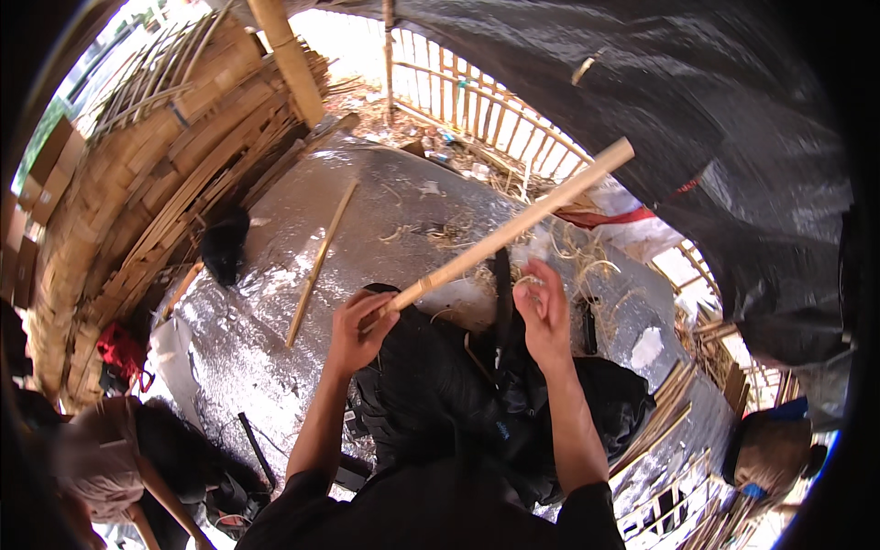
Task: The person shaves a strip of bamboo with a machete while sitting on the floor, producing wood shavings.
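Note:
My left hand point(359, 332) is closed around the lower end of a pale bamboo stick point(513, 229). The stick slants up and away to the right, its far end raised. Just below its middle, my right hand point(545, 312) is apart from it, fingers loosely curled and spread, with nothing seen in them. Beside that hand stands a narrow dark upright piece point(501, 298); I cannot make out what it is. A thinner bamboo strip point(323, 261) lies on the silvery ground sheet point(275, 321), left of my legs. Curly shavings point(587, 261) are scattered beyond my right hand.
Stacked bamboo slats point(174, 202) line the left side. A black tarp point(733, 165) hangs at the right, near a bamboo fence point(486, 101). Another person point(110, 458) is at lower left. Bundled strips point(665, 412) lie at lower right. A black object point(225, 246) rests near the slats.

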A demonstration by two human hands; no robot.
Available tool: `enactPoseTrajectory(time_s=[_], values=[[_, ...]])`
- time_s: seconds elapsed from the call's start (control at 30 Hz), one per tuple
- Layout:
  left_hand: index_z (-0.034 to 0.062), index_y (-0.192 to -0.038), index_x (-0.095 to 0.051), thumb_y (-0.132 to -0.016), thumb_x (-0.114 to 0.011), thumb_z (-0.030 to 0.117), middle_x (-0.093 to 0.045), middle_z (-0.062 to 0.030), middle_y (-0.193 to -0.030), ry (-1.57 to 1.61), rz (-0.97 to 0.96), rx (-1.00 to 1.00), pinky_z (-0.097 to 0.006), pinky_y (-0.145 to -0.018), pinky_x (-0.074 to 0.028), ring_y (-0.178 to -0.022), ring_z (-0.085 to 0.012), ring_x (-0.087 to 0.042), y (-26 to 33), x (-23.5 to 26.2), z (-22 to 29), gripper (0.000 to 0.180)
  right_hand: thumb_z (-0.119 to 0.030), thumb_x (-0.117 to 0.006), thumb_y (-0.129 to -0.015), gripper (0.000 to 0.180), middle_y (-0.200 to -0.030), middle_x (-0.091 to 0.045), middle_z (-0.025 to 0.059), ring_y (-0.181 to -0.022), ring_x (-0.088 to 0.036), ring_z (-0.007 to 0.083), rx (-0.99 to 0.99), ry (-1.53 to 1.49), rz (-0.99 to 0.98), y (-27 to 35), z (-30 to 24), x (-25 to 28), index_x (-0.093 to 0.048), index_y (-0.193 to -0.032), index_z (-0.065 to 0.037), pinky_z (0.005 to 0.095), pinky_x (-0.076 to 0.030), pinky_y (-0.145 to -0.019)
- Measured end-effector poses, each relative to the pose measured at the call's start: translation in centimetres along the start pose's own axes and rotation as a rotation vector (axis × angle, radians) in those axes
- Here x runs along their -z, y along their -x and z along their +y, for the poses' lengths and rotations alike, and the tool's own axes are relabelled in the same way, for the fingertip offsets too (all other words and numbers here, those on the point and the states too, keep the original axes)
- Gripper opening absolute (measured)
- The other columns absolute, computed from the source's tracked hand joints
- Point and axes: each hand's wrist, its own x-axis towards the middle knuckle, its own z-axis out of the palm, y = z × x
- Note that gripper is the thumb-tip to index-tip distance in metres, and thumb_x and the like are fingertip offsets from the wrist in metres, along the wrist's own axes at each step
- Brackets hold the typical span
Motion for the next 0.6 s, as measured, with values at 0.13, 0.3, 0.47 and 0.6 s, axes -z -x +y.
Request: enactPoseTrajectory(time_s=[0.13, 0.3, 0.47, 0.6], values=[[-0.0037, -0.108, -0.072, -0.089, -0.073, 0.011, -0.064, -0.0111, -0.083, 0.098, -0.295, 0.053, -0.031, -0.056, -0.042, -0.063, -0.0188, -0.059, 1.5, -0.5, 1.6, 0.023, -0.019, -0.069, -0.098, 0.034, -0.099, -0.067, 0.0051, -0.085, -0.060, 0.0079, 0.007, -0.258, 0.057, -1.3, -4.0, 0.2, -0.058, -0.122, 0.002, 0.0240, -0.050, -0.071], [-0.0067, -0.100, -0.071, -0.101, -0.058, 0.022, -0.063, -0.0078, -0.073, 0.375, -0.555, 0.285, -0.029, -0.053, -0.043, -0.058, -0.0131, -0.057, 2.5, -1.2, 1.8, 0.031, -0.021, -0.074, -0.095, 0.025, -0.083, -0.067, 0.0047, -0.063, -0.062, 0.0087, 0.017, -0.216, 0.165, 0.0, -4.5, 1.1, -0.064, -0.101, 0.002, 0.0228, -0.049, -0.056], [-0.0040, -0.100, -0.072, -0.106, -0.049, 0.031, -0.063, -0.0044, -0.068, 0.513, -0.663, 0.480, -0.025, -0.052, -0.043, -0.056, -0.0092, -0.056, 3.0, -1.8, 2.2, 0.042, -0.022, -0.076, -0.093, 0.026, -0.072, -0.065, 0.0029, -0.056, -0.060, 0.0076, -0.066, -0.229, 0.226, 0.4, -5.6, 1.8, -0.065, -0.094, 0.001, 0.0225, -0.048, -0.050], [-0.0060, -0.103, -0.072, -0.106, -0.049, 0.034, -0.065, -0.0073, -0.068, 0.562, -0.697, 0.540, -0.024, -0.050, -0.042, -0.054, -0.0110, -0.056, 3.1, -1.9, 2.3, 0.046, -0.024, -0.075, -0.095, 0.026, -0.071, -0.064, 0.0017, -0.054, -0.060, 0.0072, -0.078, -0.244, 0.211, 0.7, -5.4, 2.2, -0.065, -0.091, 0.000, 0.0219, -0.047, -0.049]])
